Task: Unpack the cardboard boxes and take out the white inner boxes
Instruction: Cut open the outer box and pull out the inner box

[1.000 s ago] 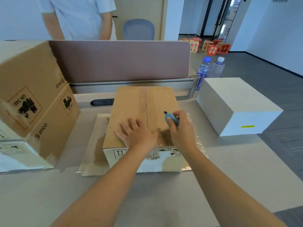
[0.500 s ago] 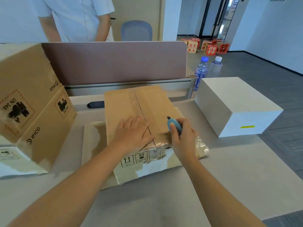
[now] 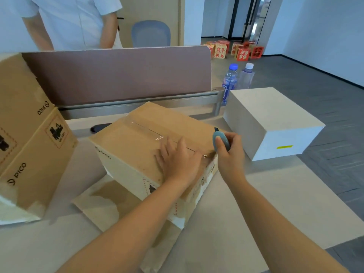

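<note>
A taped cardboard box (image 3: 149, 146) sits angled on the worktop (image 3: 246, 209), seam running away leftward. The left hand (image 3: 178, 161) presses flat on top; the right hand (image 3: 230, 154) grips a blue cutter (image 3: 221, 141) at the seam's near end.

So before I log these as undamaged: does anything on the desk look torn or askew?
Yes. The cardboard box under the left hand sits skewed to the desk edge, and its near lower faces are scuffed white, the brown layer torn away.
</note>
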`<state>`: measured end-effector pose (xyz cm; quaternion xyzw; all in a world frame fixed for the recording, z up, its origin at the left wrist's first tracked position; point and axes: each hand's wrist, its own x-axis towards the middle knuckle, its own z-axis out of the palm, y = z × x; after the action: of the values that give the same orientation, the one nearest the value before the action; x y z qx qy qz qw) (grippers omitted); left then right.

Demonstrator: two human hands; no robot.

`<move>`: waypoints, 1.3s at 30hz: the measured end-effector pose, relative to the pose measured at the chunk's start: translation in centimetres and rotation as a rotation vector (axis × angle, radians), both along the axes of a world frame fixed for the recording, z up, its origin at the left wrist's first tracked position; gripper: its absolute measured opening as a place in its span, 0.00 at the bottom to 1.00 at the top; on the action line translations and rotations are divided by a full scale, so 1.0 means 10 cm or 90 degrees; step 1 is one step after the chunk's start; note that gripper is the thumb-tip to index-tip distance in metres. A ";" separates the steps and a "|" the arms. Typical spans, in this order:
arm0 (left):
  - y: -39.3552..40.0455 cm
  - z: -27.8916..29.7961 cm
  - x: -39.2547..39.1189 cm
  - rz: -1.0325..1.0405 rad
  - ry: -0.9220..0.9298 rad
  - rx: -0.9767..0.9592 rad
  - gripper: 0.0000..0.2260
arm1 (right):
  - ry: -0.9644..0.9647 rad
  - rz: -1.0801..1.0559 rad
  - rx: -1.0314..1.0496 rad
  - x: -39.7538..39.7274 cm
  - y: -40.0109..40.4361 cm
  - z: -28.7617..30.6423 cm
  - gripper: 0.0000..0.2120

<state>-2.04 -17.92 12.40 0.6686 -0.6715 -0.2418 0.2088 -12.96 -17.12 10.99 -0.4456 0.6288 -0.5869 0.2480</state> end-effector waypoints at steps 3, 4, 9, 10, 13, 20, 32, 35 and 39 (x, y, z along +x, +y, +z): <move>-0.05 0.04 0.09 -0.141 0.018 -0.052 0.26 | -0.064 -0.057 0.021 -0.11 0.10 -0.01 0.04; -0.09 0.05 0.13 -0.207 -0.024 -0.069 0.27 | -0.100 -0.066 0.030 -0.12 0.13 -0.03 0.05; -0.37 0.10 0.27 -0.457 -0.257 -0.081 0.30 | -0.199 -0.092 0.106 -0.02 0.24 -0.11 0.04; -0.40 0.09 0.27 -0.483 -0.284 -0.079 0.30 | -0.215 -0.096 0.112 0.02 0.25 -0.13 0.05; -0.45 0.02 0.27 -0.531 -0.339 -0.064 0.30 | -0.271 -0.102 0.125 0.14 0.28 -0.18 0.03; -0.49 -0.08 0.27 -0.535 -0.344 -0.101 0.28 | -0.267 -0.125 0.125 0.19 0.27 -0.12 0.03; -0.50 -0.12 0.26 -0.539 -0.336 -0.122 0.28 | -0.255 -0.135 0.127 0.17 0.24 -0.16 0.02; -0.50 -0.13 0.26 -0.535 -0.329 -0.126 0.28 | -0.251 -0.127 0.131 0.15 0.22 -0.17 0.02; -0.50 -0.12 0.25 -0.532 -0.330 -0.125 0.27 | -0.220 -0.103 0.154 0.10 0.20 -0.12 0.01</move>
<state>0.50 -22.87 11.15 0.3577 -0.9313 -0.0665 -0.0178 -11.97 -15.15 9.83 -0.2535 0.6764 -0.5929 0.3560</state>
